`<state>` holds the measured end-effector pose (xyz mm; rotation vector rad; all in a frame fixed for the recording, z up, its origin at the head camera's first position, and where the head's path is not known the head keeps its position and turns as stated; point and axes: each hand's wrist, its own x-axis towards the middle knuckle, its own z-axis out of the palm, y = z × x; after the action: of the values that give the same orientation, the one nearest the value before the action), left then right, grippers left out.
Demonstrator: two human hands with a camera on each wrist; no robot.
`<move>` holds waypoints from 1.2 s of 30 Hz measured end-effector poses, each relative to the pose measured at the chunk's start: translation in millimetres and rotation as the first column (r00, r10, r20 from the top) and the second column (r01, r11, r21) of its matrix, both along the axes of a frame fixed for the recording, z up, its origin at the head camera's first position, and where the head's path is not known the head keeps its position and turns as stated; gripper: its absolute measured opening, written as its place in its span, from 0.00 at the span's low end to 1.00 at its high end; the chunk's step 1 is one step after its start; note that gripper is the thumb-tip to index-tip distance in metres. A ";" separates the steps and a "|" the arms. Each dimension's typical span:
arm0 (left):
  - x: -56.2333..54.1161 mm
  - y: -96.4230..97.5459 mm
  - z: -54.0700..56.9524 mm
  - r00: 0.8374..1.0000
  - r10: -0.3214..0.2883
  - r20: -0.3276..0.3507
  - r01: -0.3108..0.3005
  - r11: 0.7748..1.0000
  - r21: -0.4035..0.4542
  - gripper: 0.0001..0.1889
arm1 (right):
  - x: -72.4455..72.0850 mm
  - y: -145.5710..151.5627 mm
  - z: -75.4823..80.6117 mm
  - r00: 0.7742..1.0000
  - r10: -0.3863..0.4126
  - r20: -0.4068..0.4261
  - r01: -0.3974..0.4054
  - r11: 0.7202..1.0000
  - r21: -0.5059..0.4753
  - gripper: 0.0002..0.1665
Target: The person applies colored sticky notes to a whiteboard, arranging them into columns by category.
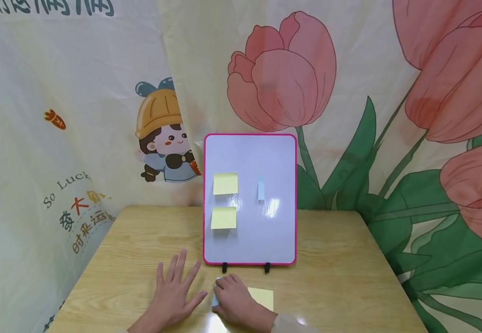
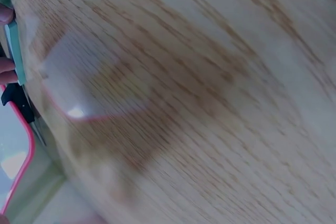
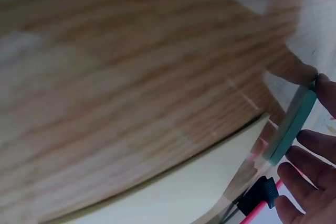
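A small pad of blue sticky notes stands out past the fingers of my right hand, low at the middle of the table. In the right wrist view that hand grips the pad by its ends, thumb at one end and fingertips at the other. Beside the right wrist lies a yellow sticky-note pad, partly covered by the hand. My left hand has its fingers spread, palm down over the wood, just left of the blue pad and holding nothing.
A whiteboard with a pink frame stands upright behind the hands on black feet. Two yellow notes, an upper and a lower, and a narrow blue note are stuck on it. A printed cloth hangs behind the wooden table.
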<state>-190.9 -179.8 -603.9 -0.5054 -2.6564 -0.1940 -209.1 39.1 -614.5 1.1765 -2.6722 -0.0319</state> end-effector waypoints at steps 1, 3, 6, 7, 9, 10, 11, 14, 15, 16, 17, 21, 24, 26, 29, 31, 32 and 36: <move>-0.1 0.6 -0.2 1.000 -0.003 -0.001 0.003 1.000 0.004 0.41 | 0.1 -0.1 -0.8 1.000 0.000 -0.008 0.000 1.000 -0.006 0.25; -0.4 1.5 -0.6 1.000 -0.008 -0.008 0.008 1.000 0.001 0.41 | 0.2 -0.6 -1.2 1.000 -0.003 -0.012 0.003 1.000 -0.016 0.24; -1.5 2.8 -0.8 1.000 -0.010 -0.018 0.010 1.000 -0.007 0.41 | -0.1 -1.9 0.0 1.000 -0.020 0.010 0.020 1.000 -0.013 0.23; -1.9 3.0 -0.9 1.000 -0.011 -0.016 0.011 1.000 -0.008 0.41 | -0.5 -2.6 0.6 0.999 -0.027 0.018 0.027 1.000 -0.009 0.23; -3.1 3.2 -1.7 1.000 -0.011 -0.013 0.010 1.000 -0.017 0.41 | -1.0 -3.4 1.8 0.999 -0.034 0.029 0.034 0.999 -0.005 0.23; -3.6 3.2 -2.2 1.000 -0.011 -0.011 0.010 1.000 -0.020 0.41 | -1.3 -3.7 1.9 0.999 -0.035 0.031 0.035 0.999 -0.007 0.21; -4.0 3.1 -2.7 1.000 -0.010 -0.012 0.010 1.000 -0.024 0.41 | -1.5 -3.9 2.1 0.999 -0.033 0.028 0.033 0.999 -0.012 0.20; -4.5 3.2 -3.5 1.000 -0.012 -0.018 0.012 0.999 -0.029 0.41 | -2.2 -3.6 1.6 1.000 -0.012 -0.009 0.011 0.999 -0.032 0.17; -4.6 3.3 -3.6 1.000 -0.014 -0.019 0.014 0.999 -0.030 0.41 | -2.4 -3.4 1.3 1.000 -0.004 -0.022 0.003 0.999 -0.043 0.16; -4.7 3.6 -3.7 1.000 -0.016 -0.018 0.016 0.999 -0.033 0.42 | -2.6 -3.1 1.1 0.999 0.003 -0.036 -0.005 0.999 -0.053 0.15; -4.7 3.9 -3.7 1.000 -0.018 -0.014 0.017 0.999 -0.037 0.42 | -2.9 -2.8 0.9 0.999 0.008 -0.050 -0.011 0.998 -0.062 0.13; -5.8 5.6 -5.6 0.999 -0.024 0.028 0.026 0.997 -0.069 0.45 | -5.4 -1.9 0.4 0.998 0.011 -0.063 -0.018 0.994 -0.104 0.10; -7.0 9.2 -5.9 0.998 -0.014 0.059 0.021 0.994 -0.107 0.44 | -8.7 -1.4 0.7 0.999 0.012 -0.048 -0.019 0.988 -0.154 0.09; -7.7 12.4 -5.9 0.997 -0.007 0.078 0.017 0.992 -0.123 0.44 | -10.7 -0.9 1.4 0.999 0.019 -0.029 -0.025 0.980 -0.200 0.08; -8.8 17.5 -5.6 0.995 -0.007 0.099 0.020 0.991 -0.130 0.45 | -13.4 -0.4 2.7 1.000 0.024 -0.003 -0.024 0.966 -0.257 0.10; -9.3 19.8 -6.3 0.994 -0.015 0.107 0.029 0.991 -0.132 0.46 | -14.8 -0.4 4.4 0.999 0.023 0.026 -0.015 0.960 -0.280 0.11; -9.3 20.6 -6.8 0.993 -0.017 0.113 0.033 0.990 -0.137 0.47 | -15.4 -0.6 5.2 0.999 0.020 0.040 -0.008 0.957 -0.288 0.12; -7.9 22.1 -9.6 0.992 -0.021 0.126 0.042 0.985 -0.168 0.50 | -17.1 -0.5 8.6 0.993 0.016 0.113 0.019 0.953 -0.302 0.12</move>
<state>-198.8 -157.6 -613.5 -0.6085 -2.8027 -0.0064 -226.2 38.6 -605.9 1.1049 -2.6487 0.4428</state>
